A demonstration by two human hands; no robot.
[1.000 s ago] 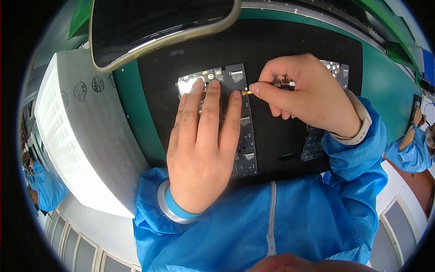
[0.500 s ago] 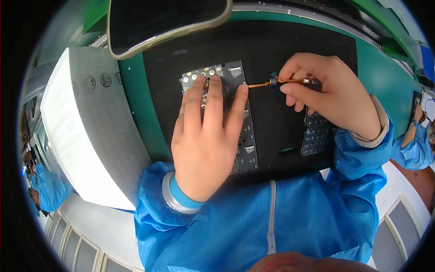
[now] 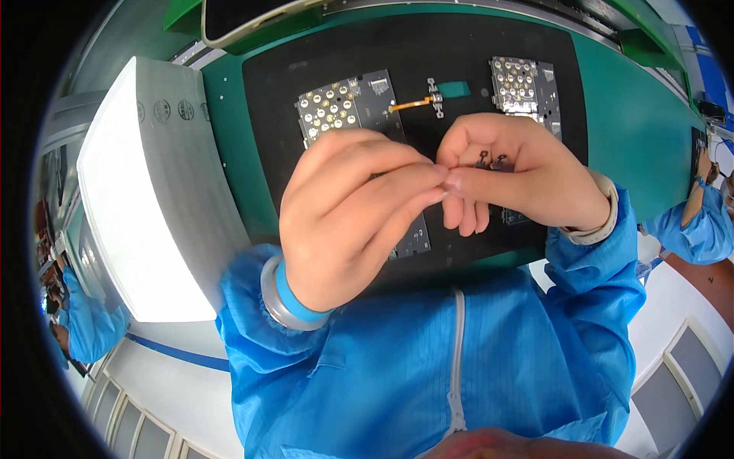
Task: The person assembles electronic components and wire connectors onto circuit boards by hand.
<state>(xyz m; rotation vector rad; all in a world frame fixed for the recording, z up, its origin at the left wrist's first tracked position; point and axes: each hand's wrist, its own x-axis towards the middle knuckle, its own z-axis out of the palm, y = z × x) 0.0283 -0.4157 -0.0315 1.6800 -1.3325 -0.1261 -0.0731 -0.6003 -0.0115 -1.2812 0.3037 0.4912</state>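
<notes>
My left hand [image 3: 355, 210] is closed in a pinch, its fingertips meeting those of my right hand above the black mat. What sits between the fingertips is hidden. My right hand [image 3: 527, 172] is also closed, with small dark parts [image 3: 493, 162] showing inside its curled fingers. Behind and partly under my left hand lies a dark circuit board [image 3: 375, 99] with rows of round metallic pads. An orange flex cable [image 3: 413, 105] runs from that board's right edge to a small metal-ended connector piece [image 3: 436, 98], which has a green tab [image 3: 455, 89].
A second padded circuit board [image 3: 524, 84] lies at the right of the black mat [image 3: 306, 57], partly behind my right hand. A white box-like sheet [image 3: 145, 206] stands at the left. A phone-like device [image 3: 260, 17] overhangs the far edge. Other people in blue sleeves work at both sides.
My left hand has lifted off the board and moved right to meet my right hand. My right hand has let go of the orange flex cable and come nearer; the cable's connector piece now lies on the mat.
</notes>
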